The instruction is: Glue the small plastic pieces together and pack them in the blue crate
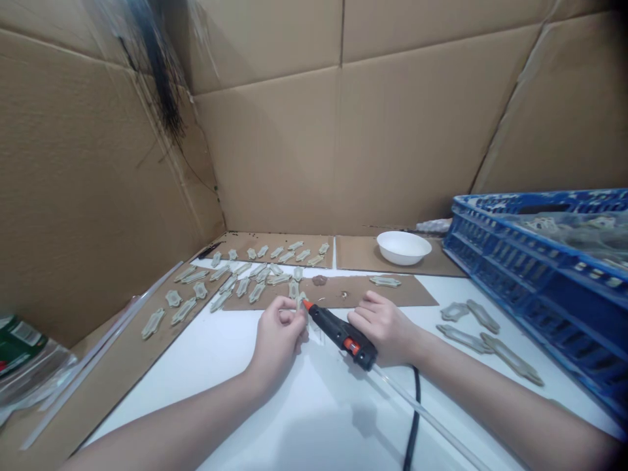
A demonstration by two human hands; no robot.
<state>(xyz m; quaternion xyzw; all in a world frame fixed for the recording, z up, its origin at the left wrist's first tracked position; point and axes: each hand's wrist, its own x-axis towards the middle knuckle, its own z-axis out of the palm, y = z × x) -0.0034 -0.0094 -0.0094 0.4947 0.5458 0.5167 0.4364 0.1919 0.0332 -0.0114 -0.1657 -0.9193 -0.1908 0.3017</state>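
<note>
bright, even light fills the scene; soft shadows fall on the table (314, 418) below the left hand (277, 343), blurred dark hair (157, 72) streaks the top left, and wide-angle distortion bends the cardboard (98, 183).

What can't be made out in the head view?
Head view:
Glue gun grip: hidden by right hand.
Beige piece lower end: hidden by left hand.
Blue crate contents: blurred under clear plastic, cut off by right edge.
Green packet label: cut off by left edge, unreadable.
</note>
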